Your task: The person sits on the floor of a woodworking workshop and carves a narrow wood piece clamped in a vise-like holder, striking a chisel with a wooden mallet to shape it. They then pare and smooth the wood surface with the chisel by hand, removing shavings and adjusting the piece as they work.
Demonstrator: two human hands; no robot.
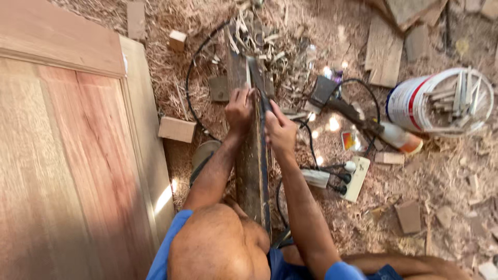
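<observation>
Down on the shavings-covered ground [441,176], the person is crouched over a long, dark, narrow wooden plank [251,171] that runs away from between their knees toward a heap of pale curled offcuts [259,41]. The left hand [239,110] is clamped on the far end of the plank, fingers curled down over it, and the right hand [280,129] is closed around a slim dark metal blade or bar [262,124] lying along the plank's right edge. Honestly can't tell if it's a saw or a rasp, too blurry. Looks to me like they're mid-stroke, working that edge while the left hand steadies the wood. I'd say the next move needs the left hand pressing firmly so the plank doesn't twist, and the tool kept flat along the edge, well away from the black cable [193,93] looping beside it. Off to the right there's a white power strip [357,179] with plugs in it, a white bucket with a red band [415,101] lying on its side full of wood strips, and small square wood blocks [177,129] scattered about. A big reddish-brown panelled wooden door [67,171] lies flat on the left.
</observation>
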